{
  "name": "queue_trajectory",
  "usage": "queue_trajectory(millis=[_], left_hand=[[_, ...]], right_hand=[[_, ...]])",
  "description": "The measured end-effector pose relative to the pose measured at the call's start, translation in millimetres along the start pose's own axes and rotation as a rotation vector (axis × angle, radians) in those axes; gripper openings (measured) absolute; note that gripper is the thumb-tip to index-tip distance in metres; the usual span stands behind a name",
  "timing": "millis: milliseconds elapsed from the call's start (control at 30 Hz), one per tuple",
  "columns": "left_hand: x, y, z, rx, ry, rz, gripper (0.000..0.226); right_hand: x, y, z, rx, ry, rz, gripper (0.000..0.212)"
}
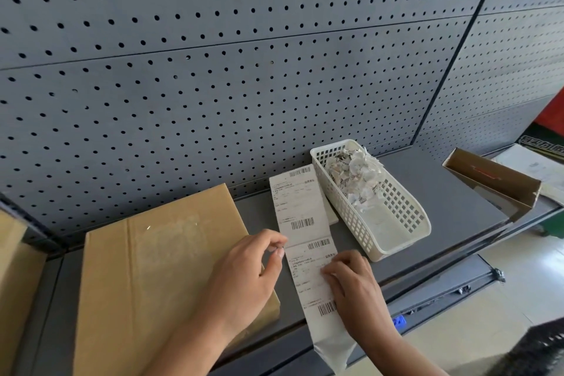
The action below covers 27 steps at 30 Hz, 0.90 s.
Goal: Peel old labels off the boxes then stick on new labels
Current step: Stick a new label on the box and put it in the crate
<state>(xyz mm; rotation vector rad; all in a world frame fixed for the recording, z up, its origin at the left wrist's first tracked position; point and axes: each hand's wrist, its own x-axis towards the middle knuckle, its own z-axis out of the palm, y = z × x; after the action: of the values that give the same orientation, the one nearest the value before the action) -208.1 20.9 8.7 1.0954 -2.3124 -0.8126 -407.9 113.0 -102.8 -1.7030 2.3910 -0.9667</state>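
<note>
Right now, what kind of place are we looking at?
Probably a packing or shipping station on retail-style shelving. Cues: grey pegboard back panel over a metal shelf, a strip of barcode shipping labels beside a cardboard box, and a white basket of torn label scraps.

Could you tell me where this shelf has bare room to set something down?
Bare grey metal shelf lies between the white plastic basket and the open brown cardboard box. Crowded at front: flat tan cardboard box, white label strip.
</note>
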Motion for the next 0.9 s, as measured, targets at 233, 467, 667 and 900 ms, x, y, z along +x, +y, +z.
queue_trajectory(millis=[233, 467, 667, 900], left_hand=[[2, -4, 2, 0.005, 0.007, 0.013, 0.015], [2, -4, 2, -0.039, 0.004, 0.006, 0.014], [3, -3, 1, -0.161, 0.045, -0.041, 0.013], [8, -1, -4, -0.429, 0.08, -0.144, 0.034]], right_hand=[[30, -20, -9, -0.079, -0.173, 0.184, 0.046], [63, -30, -12, 0.007, -0.173, 0.384, 0.059], [76, -40, -48, 0.528, -0.203, 0.42, 0.005], [83, -51, -94, 1.07, -0.263, 0.469, 0.015]])
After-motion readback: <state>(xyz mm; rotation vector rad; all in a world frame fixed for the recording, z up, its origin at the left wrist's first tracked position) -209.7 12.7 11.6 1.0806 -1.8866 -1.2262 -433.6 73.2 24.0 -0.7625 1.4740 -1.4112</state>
